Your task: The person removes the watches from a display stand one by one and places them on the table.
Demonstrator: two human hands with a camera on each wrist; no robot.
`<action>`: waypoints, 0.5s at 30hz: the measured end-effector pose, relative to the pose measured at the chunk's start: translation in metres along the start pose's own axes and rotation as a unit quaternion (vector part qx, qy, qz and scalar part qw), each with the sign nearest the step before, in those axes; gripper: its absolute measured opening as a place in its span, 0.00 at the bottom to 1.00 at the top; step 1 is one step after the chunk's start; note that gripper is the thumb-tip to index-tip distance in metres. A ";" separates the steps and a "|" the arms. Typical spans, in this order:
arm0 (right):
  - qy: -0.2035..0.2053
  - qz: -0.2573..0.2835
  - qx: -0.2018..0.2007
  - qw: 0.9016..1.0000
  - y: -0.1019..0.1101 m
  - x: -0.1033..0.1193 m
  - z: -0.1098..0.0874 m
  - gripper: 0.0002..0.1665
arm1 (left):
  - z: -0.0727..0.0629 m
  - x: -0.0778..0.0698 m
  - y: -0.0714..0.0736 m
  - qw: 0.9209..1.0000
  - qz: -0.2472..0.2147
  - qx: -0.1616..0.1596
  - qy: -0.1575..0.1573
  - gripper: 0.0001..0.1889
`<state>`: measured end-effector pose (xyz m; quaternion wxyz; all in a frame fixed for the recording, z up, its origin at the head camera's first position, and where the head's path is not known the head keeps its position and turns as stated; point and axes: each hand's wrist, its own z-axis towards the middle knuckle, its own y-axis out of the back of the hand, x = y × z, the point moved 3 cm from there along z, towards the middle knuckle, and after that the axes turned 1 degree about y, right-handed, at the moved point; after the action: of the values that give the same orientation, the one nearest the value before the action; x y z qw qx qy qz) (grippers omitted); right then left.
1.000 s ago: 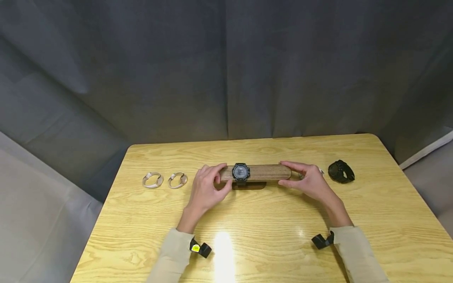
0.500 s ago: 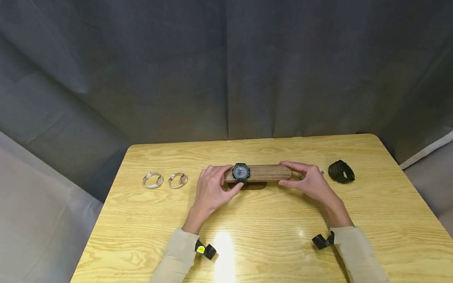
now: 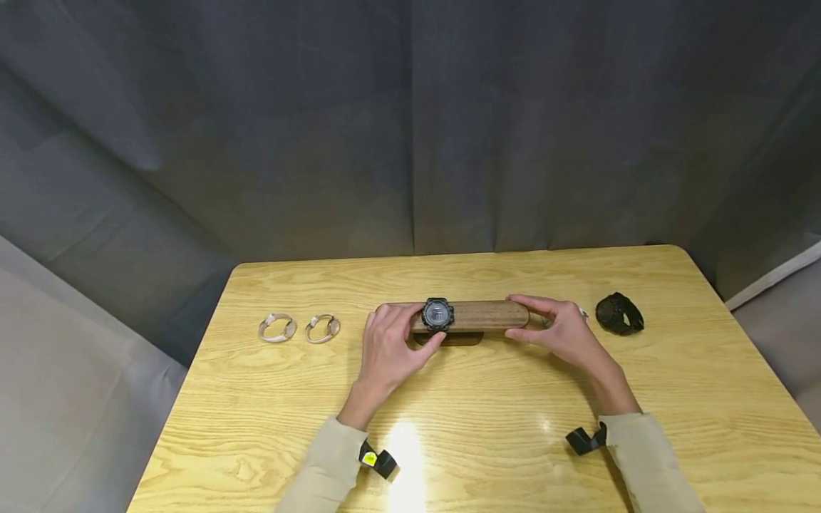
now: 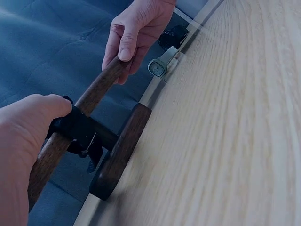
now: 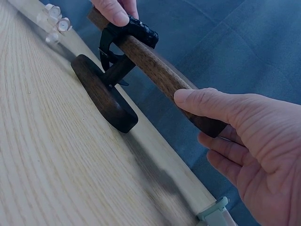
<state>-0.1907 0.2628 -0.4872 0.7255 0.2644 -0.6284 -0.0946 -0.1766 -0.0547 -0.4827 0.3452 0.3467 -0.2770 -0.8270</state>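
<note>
A dark wooden watch stand (image 3: 490, 315) stands mid-table, its long horizontal bar held up by a short post over a flat base (image 5: 101, 96). A black digital watch (image 3: 438, 314) is strapped round the bar, left of its middle, dial facing up. My left hand (image 3: 388, 349) pinches this watch by its left side, thumb at the near edge and forefinger at the far one. With thumb and fingers, my right hand (image 3: 567, 333) grips the bar's right end. Part of the watch strap hangs under the bar in the left wrist view.
Two pale, looped wristwatches, an outer watch (image 3: 276, 328) and an inner watch (image 3: 323, 328), lie on the left of the wooden table (image 3: 487, 427). Another black watch (image 3: 618, 313) lies at the right. A pale green watch (image 4: 160, 66) sits behind my right hand. Grey curtain hangs behind.
My left hand has slid right along the bar, from its left end up to the black watch. The right hand has kept its grip on the other end.
</note>
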 end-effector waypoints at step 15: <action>0.003 0.003 -0.001 1.000 0.000 0.000 -0.001 0.39 | -0.001 -0.002 -0.001 1.000 0.005 -0.003 0.009 0.31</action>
<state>-0.1900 0.2624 -0.4870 0.7281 0.2618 -0.6268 -0.0920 -0.1749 -0.0523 -0.4836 0.3526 0.3516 -0.2735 -0.8229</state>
